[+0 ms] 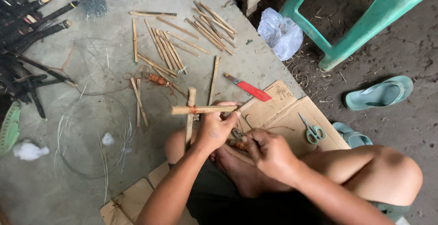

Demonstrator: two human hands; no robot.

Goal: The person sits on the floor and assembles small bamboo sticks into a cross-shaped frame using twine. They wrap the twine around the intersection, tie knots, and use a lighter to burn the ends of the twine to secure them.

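Sticks make a cross (191, 110) in the middle, just above the person's knees. One stick stands up and down, the other lies sideways, and brown string is wound where they meet. The left hand (214, 129) holds the cross, with its fingers closed around the sideways stick near the crossing. The right hand (267, 149) is low and close beside the left one. Its fingers are curled shut on a small spool of brown string (238, 145), just over the bare foot (237, 168).

Under the legs lies flat cardboard (283, 111). On it rest green scissors (312, 131), near the right hand. A knife with a red handle (248, 88) lies at the top edge of the cardboard.

More sticks (182, 38) lie spread over the grey floor (68, 197) farther up. A loop of thin wire (93, 136) lies to the left. Dark sticks (27, 38) are piled in the far left corner. A plastic bag (280, 33), a green chair (360, 19) and a green sandal (378, 92) are on the right, well apart from the hands.
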